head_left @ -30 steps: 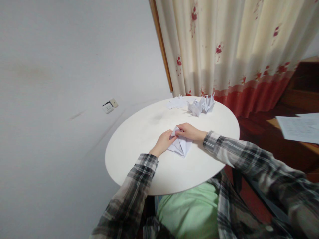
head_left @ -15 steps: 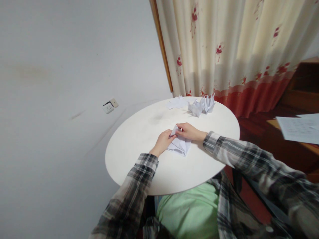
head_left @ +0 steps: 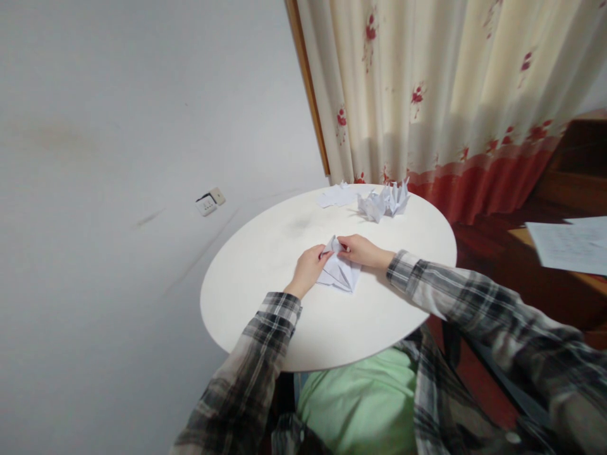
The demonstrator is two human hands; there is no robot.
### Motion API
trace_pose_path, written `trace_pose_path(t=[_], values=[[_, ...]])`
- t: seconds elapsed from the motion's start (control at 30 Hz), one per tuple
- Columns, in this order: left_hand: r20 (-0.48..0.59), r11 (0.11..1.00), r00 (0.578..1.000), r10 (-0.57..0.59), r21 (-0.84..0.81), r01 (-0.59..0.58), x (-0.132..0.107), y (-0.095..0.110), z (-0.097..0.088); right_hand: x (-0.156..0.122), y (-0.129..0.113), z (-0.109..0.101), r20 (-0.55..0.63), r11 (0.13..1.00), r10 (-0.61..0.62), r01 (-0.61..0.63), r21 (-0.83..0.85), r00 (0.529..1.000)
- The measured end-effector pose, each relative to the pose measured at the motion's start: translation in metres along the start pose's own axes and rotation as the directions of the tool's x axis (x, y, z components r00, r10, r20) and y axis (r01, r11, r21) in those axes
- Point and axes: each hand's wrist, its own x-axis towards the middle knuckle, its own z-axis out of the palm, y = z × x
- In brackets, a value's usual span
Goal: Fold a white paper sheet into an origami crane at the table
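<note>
A partly folded white paper [head_left: 340, 273] lies near the middle of the round white table [head_left: 265, 297]. My left hand [head_left: 309, 269] pinches its upper left corner, fingers closed on the fold. My right hand [head_left: 363, 250] pinches the same top point from the right, fingers pressed together on the paper. The paper's lower tip points toward me and rests on the tabletop.
Several finished folded paper figures [head_left: 385, 201] and flat white sheets [head_left: 336, 196] lie at the table's far edge. A floral curtain [head_left: 427, 95] hangs behind. A wooden surface with a printed sheet [head_left: 569, 243] stands at the right. A wall socket [head_left: 208, 202] is at the left.
The folded paper has been drawn slightly left and away from me, its top point lifting a little between both hands. Hands stayed close together on it.
</note>
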Motion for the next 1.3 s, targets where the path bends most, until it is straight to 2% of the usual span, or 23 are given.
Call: trace_pose_path(t=[0.1, 0.3, 0.63, 0.87, 1.3], values=[[0.018, 0.999, 0.999, -0.037, -0.009, 0.037, 0.000, -0.001, 0.000, 0.000, 0.002, 0.001, 0.002, 1.000, -0.029, 0.029, 0.011, 1.000], [-0.037, 0.998, 0.998, -0.043, -0.050, 0.042, -0.001, 0.001, -0.002, -0.001, 0.000, 0.000, -0.001, 0.994, -0.075, 0.075, 0.076, 0.997], [-0.081, 0.996, 0.997, -0.010, -0.093, 0.002, -0.002, 0.005, -0.005, -0.002, -0.008, -0.004, -0.036, 0.998, 0.064, -0.063, 0.032, 0.997], [-0.079, 0.998, 0.997, -0.016, -0.069, 0.010, -0.001, 0.004, -0.004, -0.002, -0.007, -0.002, 0.007, 0.999, 0.041, -0.041, 0.027, 0.999], [-0.097, 0.998, 0.994, -0.046, -0.050, 0.042, -0.001, 0.005, -0.004, -0.002, -0.007, -0.001, -0.022, 0.998, 0.009, -0.008, 0.062, 1.000]])
